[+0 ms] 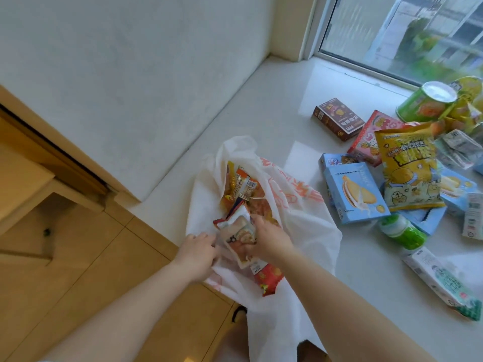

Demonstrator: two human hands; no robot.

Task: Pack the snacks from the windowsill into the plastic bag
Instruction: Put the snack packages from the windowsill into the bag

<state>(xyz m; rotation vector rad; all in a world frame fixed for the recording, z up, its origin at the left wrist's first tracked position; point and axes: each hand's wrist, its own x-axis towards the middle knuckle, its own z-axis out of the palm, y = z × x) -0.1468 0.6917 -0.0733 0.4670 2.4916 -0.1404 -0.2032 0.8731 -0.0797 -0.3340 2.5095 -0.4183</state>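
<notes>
- At the bag's mouth, my left hand [200, 248] grips the plastic bag [300, 220] rim; my right hand [266, 237] pinches a snack packet [239, 235].
- Other snacks [407, 165] wait on the windowsill [287, 100].
- Risk: the rim slackens, and the packet slides outside.

You have one white plastic bag [308, 226] with at least three packets showing in its mouth: two orange ones [241, 186] and a pale one [239, 235]. On the sill [274, 105] you have one brown box [338, 118], one pink box [372, 138], two blue boxes [352, 192], one yellow bag [410, 168], one green tub [424, 101], one green bottle [402, 231] and one long carton [439, 280]. The far pile is too jumbled to count.
</notes>
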